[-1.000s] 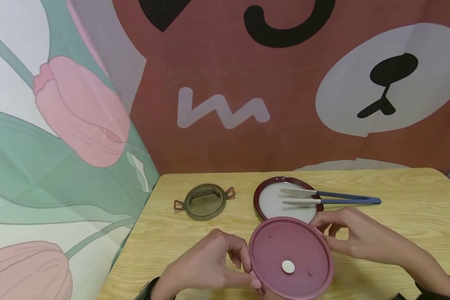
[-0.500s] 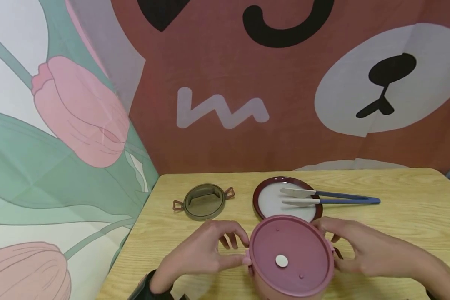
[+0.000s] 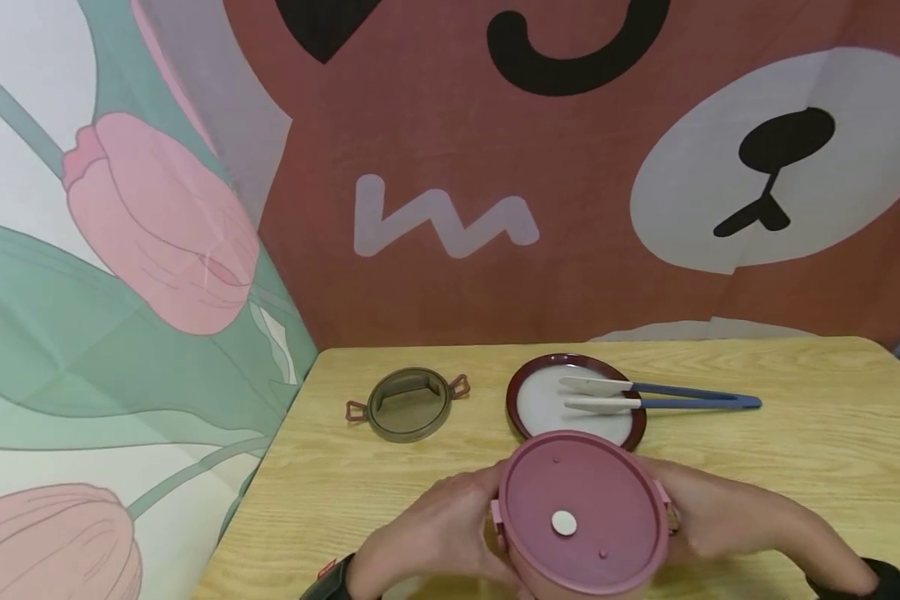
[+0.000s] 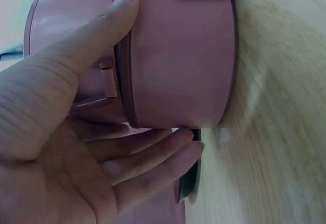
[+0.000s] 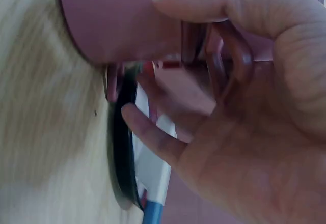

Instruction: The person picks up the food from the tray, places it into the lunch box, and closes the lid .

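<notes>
A round pink lunch box (image 3: 581, 492) with a small white button on its lid stands on the table in front of me. In the left wrist view it shows as stacked tiers with a dark seam and side clips. My left hand (image 3: 450, 529) holds its left side, the thumb lying along the wall and the other fingers reaching round the far side. On the opposite side my right hand (image 3: 708, 508) holds it, thumb on the lower tier, palm beside a loop handle (image 5: 237, 56). The head view hides most fingertips behind the box.
Beyond the box lies a white plate with a dark red rim (image 3: 562, 359). Blue-handled tongs (image 3: 690, 402) rest across it, handles pointing right. A small round pot with a see-through lid (image 3: 408, 421) and two side handles stands at the back left.
The lunch box has become more upright, its lid turning slightly. Both hands have left its side clips and slid down around its walls.
</notes>
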{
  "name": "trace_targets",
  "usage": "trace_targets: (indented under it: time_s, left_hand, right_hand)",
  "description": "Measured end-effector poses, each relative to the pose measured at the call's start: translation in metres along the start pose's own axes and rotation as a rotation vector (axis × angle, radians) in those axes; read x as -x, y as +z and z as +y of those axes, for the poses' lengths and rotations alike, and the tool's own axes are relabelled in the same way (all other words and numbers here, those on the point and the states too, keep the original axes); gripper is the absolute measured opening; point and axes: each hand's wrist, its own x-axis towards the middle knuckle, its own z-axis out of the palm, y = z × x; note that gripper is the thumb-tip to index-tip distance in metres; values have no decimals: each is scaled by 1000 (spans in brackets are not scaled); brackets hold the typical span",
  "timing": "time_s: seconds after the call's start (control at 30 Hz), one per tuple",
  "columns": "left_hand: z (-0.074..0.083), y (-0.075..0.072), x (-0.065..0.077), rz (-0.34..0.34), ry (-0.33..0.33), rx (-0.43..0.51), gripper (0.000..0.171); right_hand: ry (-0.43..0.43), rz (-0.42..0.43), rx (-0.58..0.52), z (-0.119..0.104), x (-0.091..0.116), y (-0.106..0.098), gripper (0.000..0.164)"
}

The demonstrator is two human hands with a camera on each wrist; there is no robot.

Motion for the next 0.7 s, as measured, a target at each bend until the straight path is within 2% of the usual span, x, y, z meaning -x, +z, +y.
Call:
trace_targets:
  time_s: [0.1,0.23,0.37,0.43,0.53,0.63,0.7]
  left_hand:
    - [-4,-3,-2,13,11,-11,108]
    - [-11,-11,-3,42,10,-22,92]
    - [-13,-16,-2,23,-13,-4,82]
    - [-10,-15,-1,-10,-21,-3,88]
    - [-4,-9,-1,-49,-12,-14,108]
    - [-2,-1,-2,-41,5,-29,129]
    - [-2,3,-2,-16,12,-70,134]
  right_hand:
    - [67,38,-29,-1,2,5,92]
    - [112,133,66,-3,5,11,103]
    - [90,194,139,-3,7,16,108]
    - [82,214,187,-3,6,19,110]
    - [75,238,264,-3,5,21,107]
    - [102,252,339,-4,4,23,97]
    - [123,258,370,-4,5,23,87]
